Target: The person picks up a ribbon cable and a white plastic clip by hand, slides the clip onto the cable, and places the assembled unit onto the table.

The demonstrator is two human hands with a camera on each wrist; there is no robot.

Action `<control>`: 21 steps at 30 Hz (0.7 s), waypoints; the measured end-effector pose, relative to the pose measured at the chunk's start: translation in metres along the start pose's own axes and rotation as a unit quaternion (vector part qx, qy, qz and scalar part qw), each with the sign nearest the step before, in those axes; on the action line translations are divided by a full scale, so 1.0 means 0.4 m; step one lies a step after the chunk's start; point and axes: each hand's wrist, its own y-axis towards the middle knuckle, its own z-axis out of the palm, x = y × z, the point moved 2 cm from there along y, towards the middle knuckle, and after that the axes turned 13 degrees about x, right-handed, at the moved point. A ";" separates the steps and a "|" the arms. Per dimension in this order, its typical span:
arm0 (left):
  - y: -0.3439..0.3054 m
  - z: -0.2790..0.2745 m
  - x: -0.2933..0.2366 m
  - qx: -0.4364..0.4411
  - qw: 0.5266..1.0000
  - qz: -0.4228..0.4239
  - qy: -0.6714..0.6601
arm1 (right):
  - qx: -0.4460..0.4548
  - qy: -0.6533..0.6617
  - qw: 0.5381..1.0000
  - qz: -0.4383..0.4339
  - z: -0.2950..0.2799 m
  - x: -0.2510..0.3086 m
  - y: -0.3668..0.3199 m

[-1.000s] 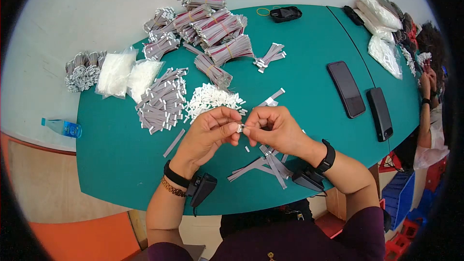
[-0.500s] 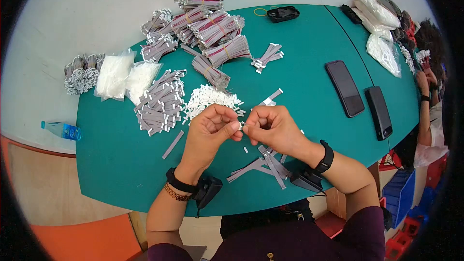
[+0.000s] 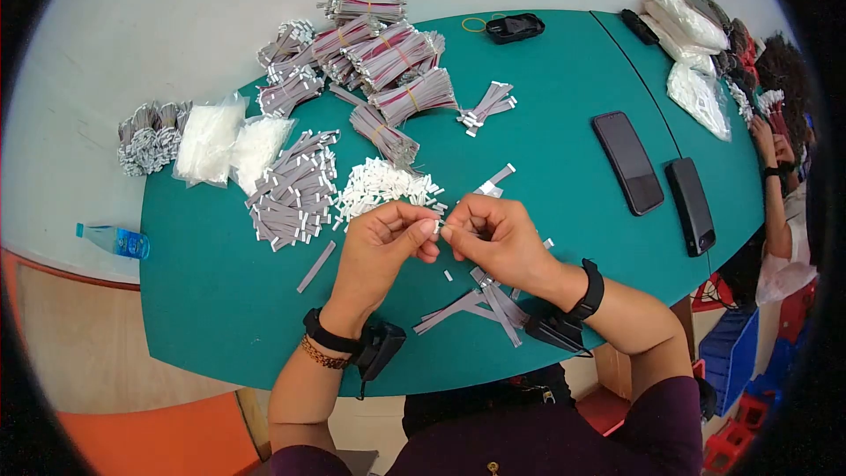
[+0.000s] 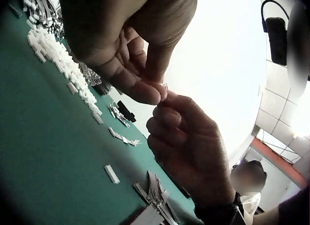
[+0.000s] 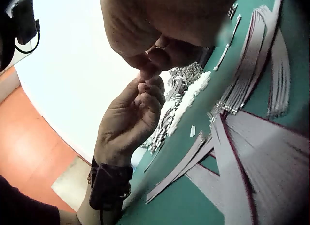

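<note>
Above the green table [image 3: 564, 106], my left hand [image 3: 426, 230] and right hand [image 3: 450, 231] meet fingertip to fingertip. Together they pinch a tiny white piece [image 3: 438, 227], mostly hidden by the fingers. The left wrist view shows my left hand [image 4: 154, 89] from below, thumb and finger closed on the small piece [image 4: 163, 86] against my right hand [image 4: 167, 101]. In the right wrist view my right hand [image 5: 154, 57] touches the fingertips of my left hand [image 5: 147, 84]. A heap of small white pieces [image 3: 383, 183] lies just beyond the hands. Several grey strips [image 3: 480, 300] lie under my right wrist.
Loose grey strips [image 3: 295, 185], banded bundles [image 3: 388, 53] and two clear bags [image 3: 211, 137] fill the table's left and far side. Two dark phones [image 3: 629, 161] [image 3: 691, 205] lie to the right. A water bottle [image 3: 113, 238] lies off the left edge. Another person's arm [image 3: 775, 176] is at far right.
Both hands stay joined over the same spot. The fingertips have closed tighter on the small piece, which shows less now. My left wrist has dropped slightly toward me.
</note>
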 end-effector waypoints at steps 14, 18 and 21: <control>-0.005 -0.010 -0.005 0.031 0.999 -0.006 0.017 | 0.024 -0.075 0.997 0.009 -0.004 0.007 -0.007; -0.004 -0.010 0.000 0.034 0.999 -0.008 0.007 | 0.031 -0.065 0.997 0.010 -0.005 0.005 -0.007; -0.004 -0.008 -0.001 0.034 0.999 -0.012 0.010 | 0.032 -0.055 0.998 0.014 -0.004 0.004 -0.008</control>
